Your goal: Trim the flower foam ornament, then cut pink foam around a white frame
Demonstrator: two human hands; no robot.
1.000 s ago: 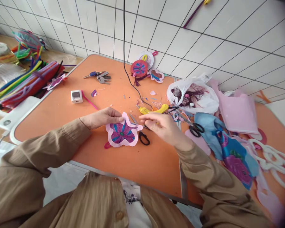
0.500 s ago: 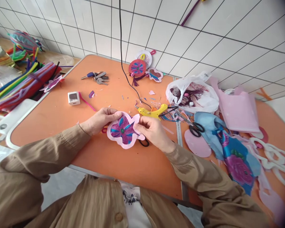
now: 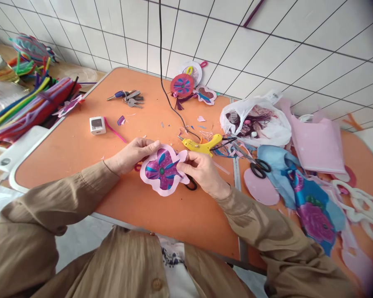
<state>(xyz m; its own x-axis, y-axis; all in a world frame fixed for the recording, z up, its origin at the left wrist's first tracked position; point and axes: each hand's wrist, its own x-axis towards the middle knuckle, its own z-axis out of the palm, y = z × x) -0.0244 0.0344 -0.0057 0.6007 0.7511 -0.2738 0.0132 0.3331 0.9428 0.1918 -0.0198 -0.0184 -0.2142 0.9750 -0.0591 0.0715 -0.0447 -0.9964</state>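
Between both hands I hold a flower-shaped fabric piece [image 3: 163, 170], purple with blue streaks, a green centre and a pale pink border. My left hand [image 3: 133, 155] pinches its upper left edge between thumb and fingers. On the opposite side, my right hand [image 3: 204, 170] grips the right edge, thumb in front. A black scissor handle [image 3: 192, 183] peeks out beneath the right hand; the rest of it is hidden. Just beyond the fingers lies a yellow glue gun [image 3: 202, 143], its nozzle pointing left.
Keys [image 3: 129, 97] and a white charger cube [image 3: 97, 125] lie at the left of the orange table [image 3: 174, 219]. Finished ornaments [image 3: 182, 85] rest by the wall. Rightward are a plastic bag [image 3: 257, 124], black-handled scissors [image 3: 260, 168] and cloth pieces [image 3: 317, 215]. Pipe cleaners [image 3: 37, 109] fill the far left.
Both hands keep their hold on the flower piece, which has tilted slightly, its right tip bending up more. The whole view has shifted a little.
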